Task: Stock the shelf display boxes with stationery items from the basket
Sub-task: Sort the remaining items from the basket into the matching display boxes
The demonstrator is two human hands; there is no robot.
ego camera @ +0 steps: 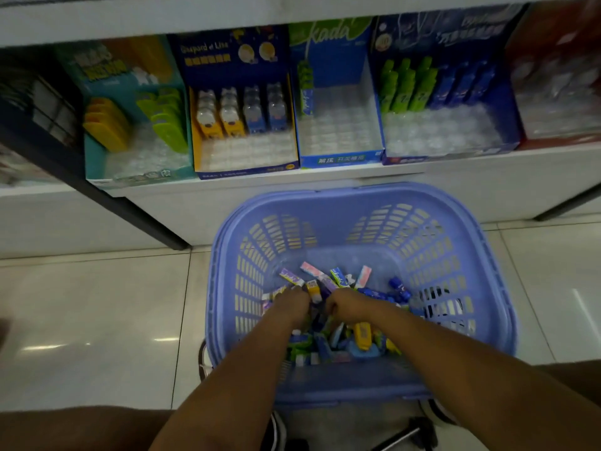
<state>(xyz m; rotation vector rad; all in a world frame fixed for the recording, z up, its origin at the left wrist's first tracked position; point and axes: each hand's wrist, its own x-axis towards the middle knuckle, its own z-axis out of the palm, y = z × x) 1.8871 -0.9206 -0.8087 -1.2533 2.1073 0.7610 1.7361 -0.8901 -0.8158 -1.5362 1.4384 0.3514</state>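
Small shop aisle, pale tiled floor (97, 304) and a low white shelf (292, 196) with a row of open display boxes on it. The blue kada box (338, 138) in the middle is nearly bare, just one stack tucked in its back left corner, so I'd guess that's the one needing a refill most. The basket (500, 288) sits on the floor right up against the shelf, which makes sense: grab low, lift straight up to the boxes. The stationery items (338, 346) are a jumbled heap at the bottom of it. Both hands are down in there, left hand (289, 304) and right hand (348, 304) almost touching, knuckles up, fingers curled under into the heap. Honestly can't tell if either is pinching something or just rummaging, since the fingers are buried. A couple of kada packs (338, 276) lie just past the knuckles on the far side, with more packs beneath the wrists.
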